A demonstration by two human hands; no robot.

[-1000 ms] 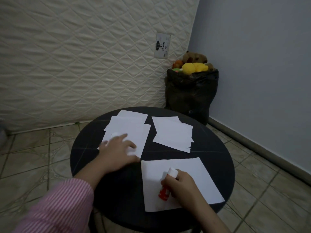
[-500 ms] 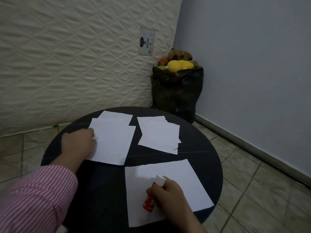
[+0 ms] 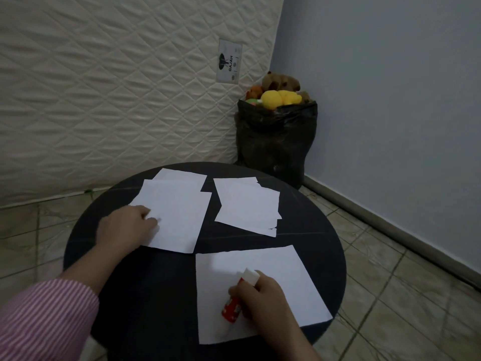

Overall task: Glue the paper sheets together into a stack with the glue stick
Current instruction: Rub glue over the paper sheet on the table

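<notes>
On the round black table (image 3: 161, 295) lie three lots of white paper. A single sheet (image 3: 273, 259) lies nearest me, and my right hand (image 3: 265, 300) rests on it, shut on a red glue stick (image 3: 233, 307) with a white cap. A left pile of sheets (image 3: 179, 204) lies at the far left; my left hand (image 3: 125, 227) is on its left edge with fingers curled at the paper's corner. Whether it pinches a sheet is unclear. A second pile (image 3: 247, 204) sits at the far right, untouched.
A quilted mattress (image 3: 117, 87) leans against the wall behind the table. A black bag (image 3: 276, 142) of plush toys stands in the corner. Tiled floor surrounds the table, with a grey wall on the right.
My left hand slid from the middle of the left pile to its left edge and curled its fingers. The right hand keeps holding the glue stick on the near sheet.
</notes>
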